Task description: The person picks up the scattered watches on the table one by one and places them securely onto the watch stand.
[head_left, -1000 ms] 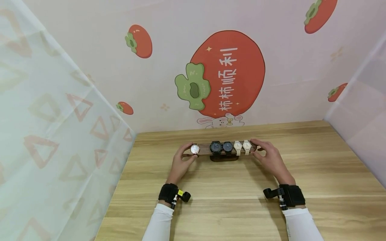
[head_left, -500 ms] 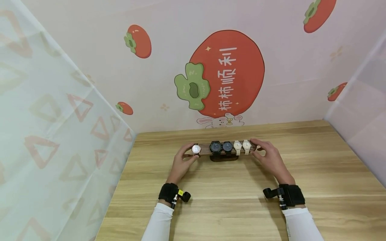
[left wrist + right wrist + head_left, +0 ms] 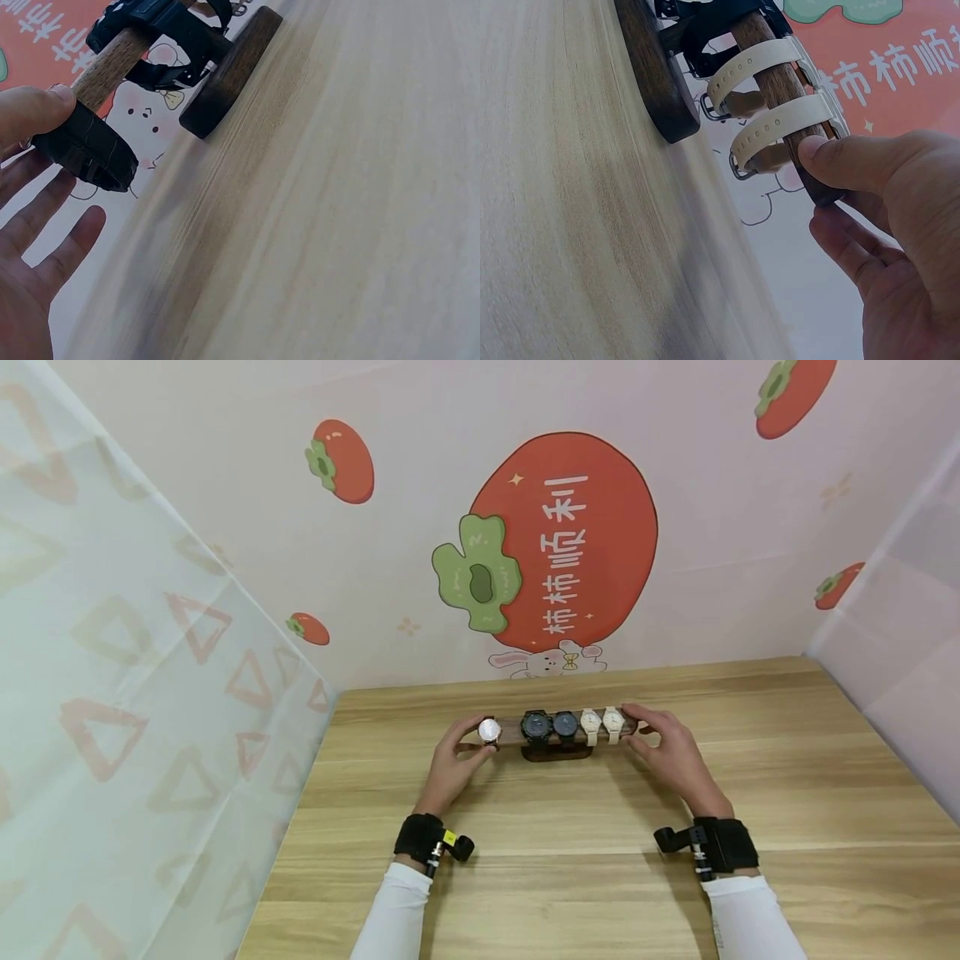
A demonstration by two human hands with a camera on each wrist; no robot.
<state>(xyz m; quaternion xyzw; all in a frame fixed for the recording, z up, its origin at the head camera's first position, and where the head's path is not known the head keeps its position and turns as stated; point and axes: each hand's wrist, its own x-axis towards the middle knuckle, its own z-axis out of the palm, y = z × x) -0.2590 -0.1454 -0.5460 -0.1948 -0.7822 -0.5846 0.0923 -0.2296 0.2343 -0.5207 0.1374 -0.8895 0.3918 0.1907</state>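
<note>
A dark wooden watch stand (image 3: 510, 732) carries a row of watches on its raised bar. At the bar's left end, my left hand (image 3: 448, 770) pinches a white-faced watch (image 3: 489, 731) between thumb and fingers. Its dark strap (image 3: 90, 150) loops round the bar in the left wrist view, below my thumb. My right hand (image 3: 678, 762) grips the bar's right end, thumb on the wood (image 3: 816, 176) and fingers at its tip. Beside it hang two cream watches (image 3: 591, 723), their straps buckled round the bar. Two black watches (image 3: 536, 727) sit mid-bar.
The stand's flat base (image 3: 557, 755) rests on the wood-grain table (image 3: 562, 868). Behind it rises a wall sheet (image 3: 405, 560) printed with persimmons. Another printed sheet (image 3: 150, 693) closes off the left side, and a pale one (image 3: 915, 610) the right.
My left hand has slid the white-faced watch slightly rightward along the bar, towards the black watches. My right hand keeps its place on the bar's end.
</note>
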